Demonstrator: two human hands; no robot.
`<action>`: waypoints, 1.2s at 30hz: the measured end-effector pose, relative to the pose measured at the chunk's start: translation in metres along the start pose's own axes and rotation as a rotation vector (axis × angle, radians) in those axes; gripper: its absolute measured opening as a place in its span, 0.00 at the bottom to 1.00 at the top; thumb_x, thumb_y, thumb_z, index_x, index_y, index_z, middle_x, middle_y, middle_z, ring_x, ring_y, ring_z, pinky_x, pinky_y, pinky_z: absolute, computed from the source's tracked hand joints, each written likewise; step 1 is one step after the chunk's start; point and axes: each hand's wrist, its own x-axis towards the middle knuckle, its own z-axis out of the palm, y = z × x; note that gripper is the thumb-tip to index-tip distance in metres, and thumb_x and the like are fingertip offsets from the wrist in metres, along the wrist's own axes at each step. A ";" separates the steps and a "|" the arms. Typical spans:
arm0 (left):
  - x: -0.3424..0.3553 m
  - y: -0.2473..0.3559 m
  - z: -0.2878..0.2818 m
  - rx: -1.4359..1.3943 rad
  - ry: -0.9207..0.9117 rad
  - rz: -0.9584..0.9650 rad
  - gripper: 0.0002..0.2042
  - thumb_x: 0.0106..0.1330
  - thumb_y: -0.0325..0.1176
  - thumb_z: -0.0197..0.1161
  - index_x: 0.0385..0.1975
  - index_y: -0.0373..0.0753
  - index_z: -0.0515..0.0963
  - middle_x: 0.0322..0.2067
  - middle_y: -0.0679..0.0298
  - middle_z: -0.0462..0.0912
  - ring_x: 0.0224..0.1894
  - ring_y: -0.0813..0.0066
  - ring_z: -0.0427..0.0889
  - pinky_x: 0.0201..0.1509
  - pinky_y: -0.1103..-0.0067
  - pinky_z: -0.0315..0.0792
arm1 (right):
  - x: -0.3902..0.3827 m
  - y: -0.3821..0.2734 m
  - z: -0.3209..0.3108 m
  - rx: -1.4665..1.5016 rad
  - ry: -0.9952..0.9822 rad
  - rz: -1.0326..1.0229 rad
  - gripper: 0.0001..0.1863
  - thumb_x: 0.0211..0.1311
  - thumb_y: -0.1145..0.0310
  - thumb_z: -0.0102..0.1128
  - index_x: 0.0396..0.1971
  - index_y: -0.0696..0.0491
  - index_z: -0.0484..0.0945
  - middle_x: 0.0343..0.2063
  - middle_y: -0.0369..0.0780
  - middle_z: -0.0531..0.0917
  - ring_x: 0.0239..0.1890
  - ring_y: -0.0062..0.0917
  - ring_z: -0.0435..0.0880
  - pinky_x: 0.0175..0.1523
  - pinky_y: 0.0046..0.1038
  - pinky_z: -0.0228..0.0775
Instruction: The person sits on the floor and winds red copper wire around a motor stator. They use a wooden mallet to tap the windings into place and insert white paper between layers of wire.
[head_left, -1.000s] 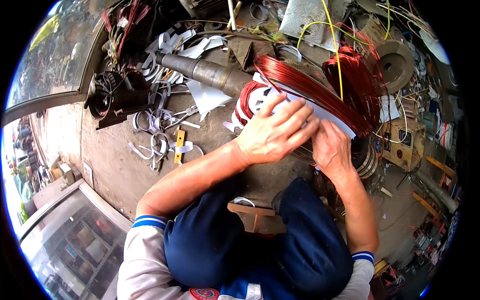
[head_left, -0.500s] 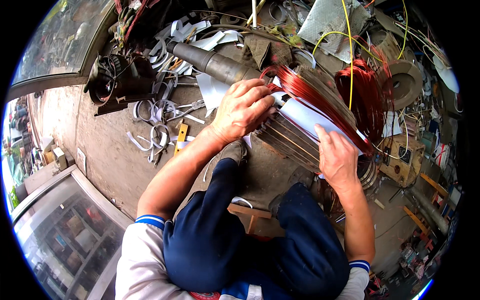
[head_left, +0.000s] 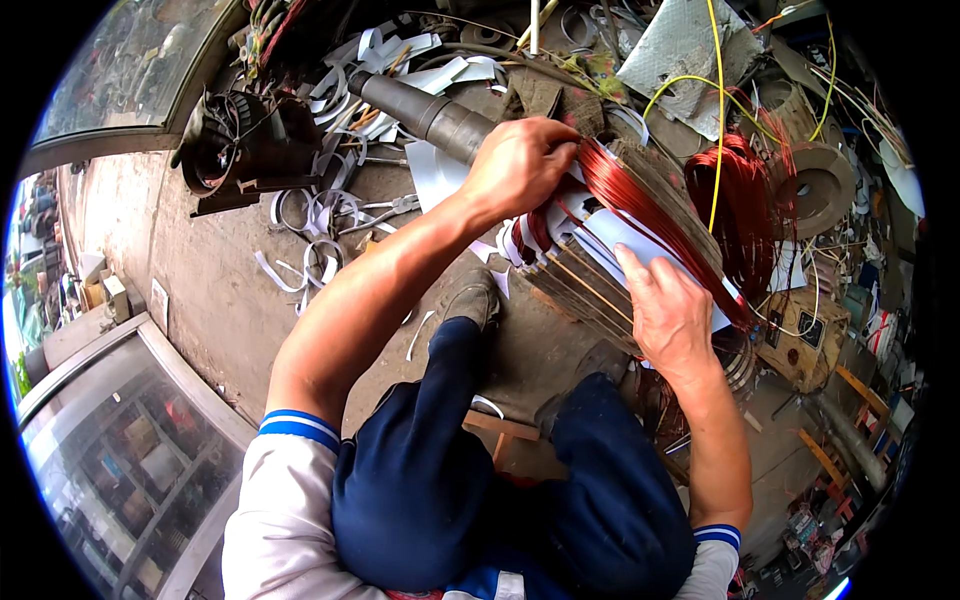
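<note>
A slotted metal motor core (head_left: 585, 298) lies tilted in front of my knees. A bundle of red enamelled copper wire (head_left: 640, 205) runs lengthwise over it, beside a sheet of white insulating paper (head_left: 625, 238). My left hand (head_left: 522, 168) is closed round the bundle's far left end, its fingertips partly hidden. On the near side, my right hand (head_left: 672, 312) points its index finger onto the paper, with the other fingers loosely bent. White paper ends and darker red wire loops (head_left: 535, 232) stick out at the core's left end.
A loose red wire coil (head_left: 730, 205) hangs to the right, near a yellow wire (head_left: 718, 120) and a round ring (head_left: 815, 185). A thick metal shaft (head_left: 425, 112) and white paper strips (head_left: 315, 265) lie on the floor. A motor housing (head_left: 240, 145) stands left.
My left hand has moved away from me, from the core's left end onto the wire bundle's end, uncovering wire loops there. My right finger has slid slightly left along the paper.
</note>
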 end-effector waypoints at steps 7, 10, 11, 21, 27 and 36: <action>0.007 0.010 -0.009 0.445 -0.356 -0.026 0.15 0.71 0.34 0.55 0.53 0.38 0.82 0.31 0.45 0.86 0.37 0.42 0.86 0.43 0.55 0.79 | 0.004 0.002 -0.003 0.041 -0.019 0.000 0.29 0.61 0.79 0.61 0.63 0.45 0.78 0.26 0.43 0.71 0.25 0.43 0.77 0.31 0.43 0.69; -0.019 0.005 -0.009 0.232 -0.211 0.066 0.18 0.74 0.34 0.52 0.60 0.34 0.76 0.43 0.43 0.83 0.46 0.42 0.84 0.51 0.58 0.78 | 0.000 0.006 0.001 0.051 -0.019 -0.009 0.29 0.62 0.79 0.59 0.64 0.44 0.78 0.26 0.43 0.71 0.25 0.43 0.77 0.31 0.43 0.69; -0.032 0.006 -0.004 0.193 -0.102 0.084 0.17 0.74 0.33 0.55 0.58 0.33 0.76 0.53 0.46 0.79 0.52 0.46 0.81 0.57 0.61 0.75 | -0.001 0.007 0.002 0.056 -0.015 -0.006 0.29 0.62 0.80 0.58 0.64 0.44 0.78 0.26 0.43 0.71 0.25 0.43 0.76 0.31 0.43 0.69; -0.036 0.001 -0.012 0.203 -0.164 0.570 0.09 0.60 0.27 0.69 0.41 0.42 0.84 0.45 0.64 0.82 0.54 0.57 0.76 0.61 0.64 0.70 | 0.007 0.003 0.010 0.057 0.032 0.029 0.24 0.63 0.74 0.60 0.59 0.45 0.81 0.23 0.40 0.74 0.26 0.37 0.82 0.32 0.40 0.78; -0.032 0.001 -0.007 0.157 -0.233 0.560 0.07 0.60 0.30 0.71 0.38 0.41 0.84 0.38 0.63 0.81 0.48 0.56 0.77 0.56 0.65 0.72 | 0.021 -0.001 0.021 0.107 0.102 -0.011 0.15 0.65 0.71 0.58 0.49 0.52 0.85 0.28 0.43 0.83 0.27 0.36 0.87 0.32 0.37 0.81; -0.027 -0.001 -0.007 0.219 -0.301 0.581 0.08 0.59 0.28 0.72 0.37 0.39 0.82 0.39 0.60 0.81 0.49 0.55 0.79 0.56 0.64 0.72 | -0.051 0.034 -0.001 -0.004 -0.003 -0.042 0.19 0.58 0.73 0.61 0.51 0.50 0.84 0.22 0.36 0.74 0.23 0.29 0.80 0.24 0.31 0.73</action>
